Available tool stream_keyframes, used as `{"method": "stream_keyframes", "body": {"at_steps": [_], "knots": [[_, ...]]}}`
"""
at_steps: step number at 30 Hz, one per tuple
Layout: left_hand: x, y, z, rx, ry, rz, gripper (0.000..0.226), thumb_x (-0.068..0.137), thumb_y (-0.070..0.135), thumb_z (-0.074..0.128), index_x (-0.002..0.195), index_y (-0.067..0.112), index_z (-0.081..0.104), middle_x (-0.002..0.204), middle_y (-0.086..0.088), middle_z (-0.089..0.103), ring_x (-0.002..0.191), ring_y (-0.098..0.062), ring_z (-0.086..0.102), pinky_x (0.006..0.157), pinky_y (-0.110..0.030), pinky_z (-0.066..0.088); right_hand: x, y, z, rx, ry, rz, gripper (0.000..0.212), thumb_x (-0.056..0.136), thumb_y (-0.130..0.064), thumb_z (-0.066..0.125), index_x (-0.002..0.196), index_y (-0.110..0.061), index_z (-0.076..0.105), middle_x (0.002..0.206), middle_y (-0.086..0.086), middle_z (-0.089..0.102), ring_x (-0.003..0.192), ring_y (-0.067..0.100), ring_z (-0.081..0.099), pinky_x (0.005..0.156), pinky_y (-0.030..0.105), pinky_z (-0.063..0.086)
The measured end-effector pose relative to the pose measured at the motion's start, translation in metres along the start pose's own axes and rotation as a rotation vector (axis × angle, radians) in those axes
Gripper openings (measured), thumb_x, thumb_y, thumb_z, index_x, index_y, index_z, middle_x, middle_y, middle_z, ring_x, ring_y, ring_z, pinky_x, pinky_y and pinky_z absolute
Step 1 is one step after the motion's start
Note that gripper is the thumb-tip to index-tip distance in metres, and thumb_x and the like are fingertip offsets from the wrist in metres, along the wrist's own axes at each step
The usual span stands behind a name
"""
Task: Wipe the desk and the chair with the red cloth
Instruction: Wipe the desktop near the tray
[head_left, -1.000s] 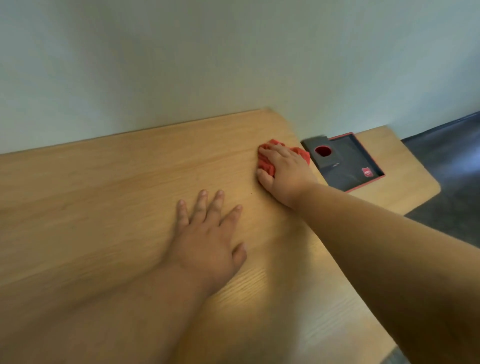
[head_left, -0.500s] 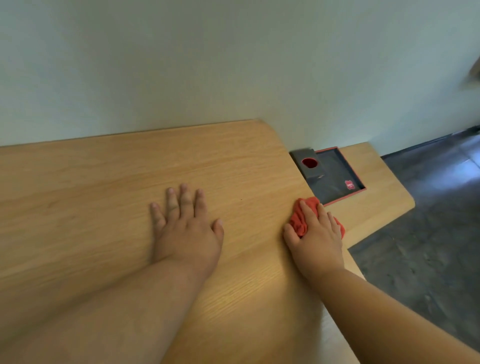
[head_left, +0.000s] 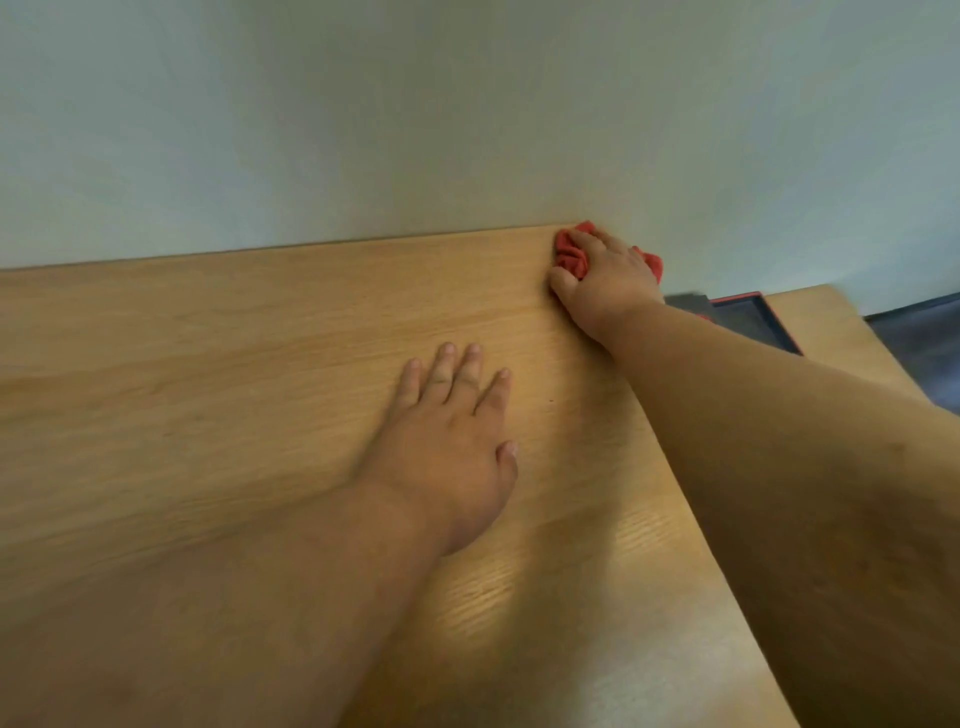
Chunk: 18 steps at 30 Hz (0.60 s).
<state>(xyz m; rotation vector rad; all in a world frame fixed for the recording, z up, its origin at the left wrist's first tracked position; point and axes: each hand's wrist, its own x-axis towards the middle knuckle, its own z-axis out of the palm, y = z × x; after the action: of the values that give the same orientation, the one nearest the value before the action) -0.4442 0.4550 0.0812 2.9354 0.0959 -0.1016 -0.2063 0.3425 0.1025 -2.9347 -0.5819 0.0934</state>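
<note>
The light wooden desk (head_left: 208, 395) fills most of the view and runs back to a pale wall. My right hand (head_left: 608, 280) presses the crumpled red cloth (head_left: 570, 253) onto the desk's far right corner, right against the wall; most of the cloth is hidden under the palm and fingers. My left hand (head_left: 452, 447) lies flat on the desktop, palm down with fingers spread, nearer to me and left of the cloth. No chair is in view.
A lower wooden surface (head_left: 826, 332) adjoins the desk's right side and carries a dark tray with a red rim (head_left: 753, 317), partly hidden by my right forearm. Dark floor (head_left: 919, 348) shows at the far right. The desk's right edge runs under my right forearm.
My right hand has slid the red cloth from the desk's right edge back to the far corner by the wall. My left hand stays flat on the desk.
</note>
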Motion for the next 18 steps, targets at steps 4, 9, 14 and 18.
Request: {"method": "stream_keyframes", "body": {"at_steps": [4, 9, 14, 18], "knots": [[-0.002, 0.001, -0.002, 0.013, -0.006, -0.002, 0.073, 0.09, 0.055, 0.012, 0.156, 0.025, 0.0, 0.166, -0.009, -0.006, 0.151, -0.027, -0.01, 0.12, -0.049, -0.008, -0.023, -0.003, -0.007, -0.004, -0.087, -0.189, 0.064, 0.082, -0.06, 0.045, 0.144, -0.044, 0.042, 0.161, 0.002, 0.031, 0.146, 0.025, 0.028, 0.12, 0.037, 0.01], [-0.004, 0.003, -0.007, 0.042, -0.035, -0.023, 0.077, 0.086, 0.056, 0.011, 0.156, 0.026, 0.003, 0.167, -0.008, -0.002, 0.152, -0.026, -0.005, 0.121, -0.049, -0.003, -0.115, 0.021, -0.013, 0.036, -0.146, -0.296, 0.059, 0.088, -0.056, 0.053, 0.145, -0.046, 0.04, 0.162, 0.001, 0.028, 0.146, 0.027, 0.023, 0.118, 0.033, 0.006], [-0.005, 0.005, -0.011, 0.072, -0.067, -0.022, 0.075, 0.09, 0.058, 0.016, 0.156, 0.026, 0.005, 0.167, -0.008, -0.001, 0.152, -0.027, -0.002, 0.121, -0.048, 0.001, -0.236, 0.088, -0.028, 0.029, -0.206, -0.137, 0.066, 0.087, -0.059, 0.055, 0.147, -0.05, 0.031, 0.164, -0.003, 0.019, 0.148, 0.021, 0.011, 0.112, 0.021, -0.013], [-0.004, 0.006, -0.011, 0.118, -0.077, -0.035, 0.083, 0.085, 0.068, 0.009, 0.156, 0.025, 0.003, 0.167, -0.008, -0.001, 0.152, -0.028, 0.0, 0.121, -0.048, 0.004, -0.326, 0.12, -0.03, 0.029, -0.21, 0.0, 0.072, 0.08, -0.069, 0.047, 0.148, -0.048, 0.032, 0.164, -0.001, 0.02, 0.151, 0.022, 0.009, 0.119, 0.034, -0.004]]}}
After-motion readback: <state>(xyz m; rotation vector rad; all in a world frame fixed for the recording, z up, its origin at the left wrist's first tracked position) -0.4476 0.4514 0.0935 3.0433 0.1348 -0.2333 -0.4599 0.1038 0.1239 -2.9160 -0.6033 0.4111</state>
